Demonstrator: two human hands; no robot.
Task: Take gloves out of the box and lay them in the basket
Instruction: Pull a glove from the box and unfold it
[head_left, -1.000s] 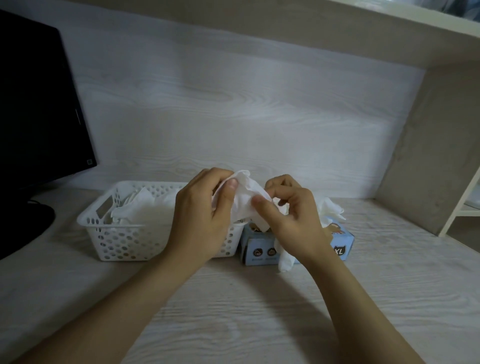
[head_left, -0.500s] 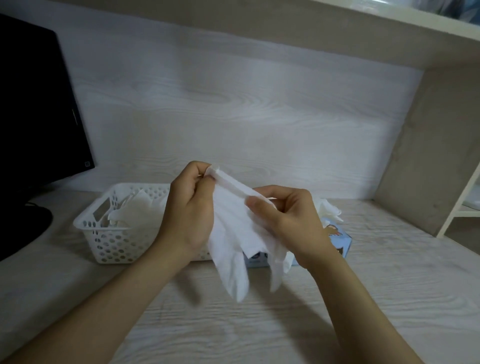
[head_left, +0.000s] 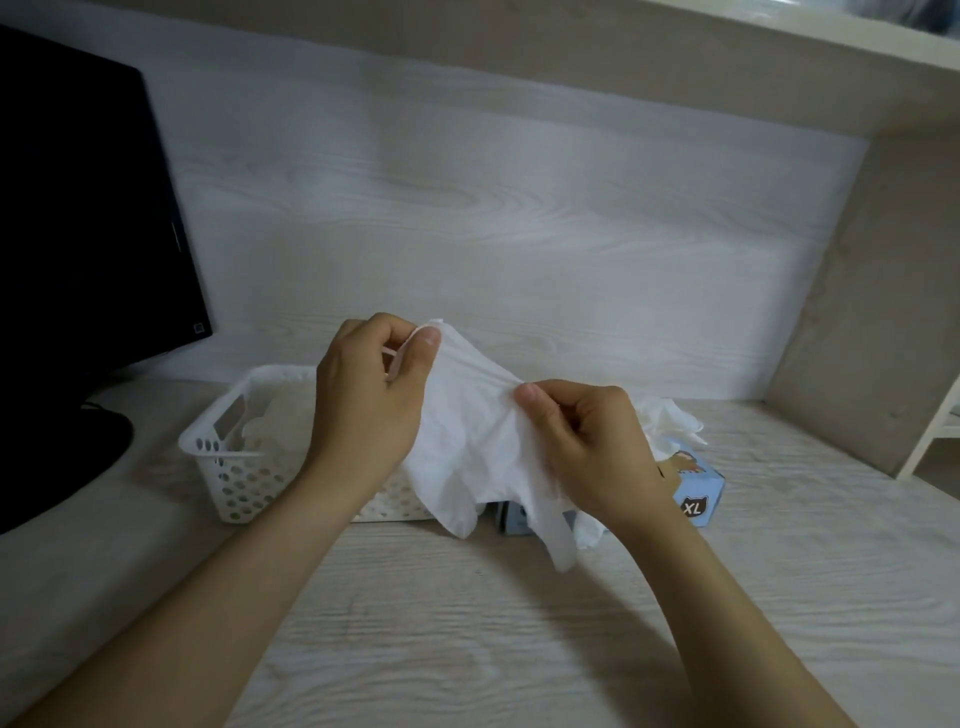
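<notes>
Two hands now stretch one white glove (head_left: 467, 447) open in the air, where a second ago it was a crumpled wad, so it looks ready for the basket (head_left: 205, 441) just behind and left. The left hand (head_left: 366, 410) pinches the upper edge, held higher; the right hand (head_left: 587, 452) pinches the other edge lower, before the box (head_left: 698, 491), glove fingers dangling above the desk (head_left: 467, 634).

One wide-angle camera, worn on the person's head, looks forward and down at the counter (head_left: 467, 649) from close above. The left forearm (head_left: 234, 597) and right forearm (head_left: 727, 623) run from the bottom corners toward the frame's centre. The back wall (head_left: 519, 234) fills the upper half, a monitor (head_left: 78, 208) the left edge; the overhead shelf (head_left: 571, 62) slants across the top.
</notes>
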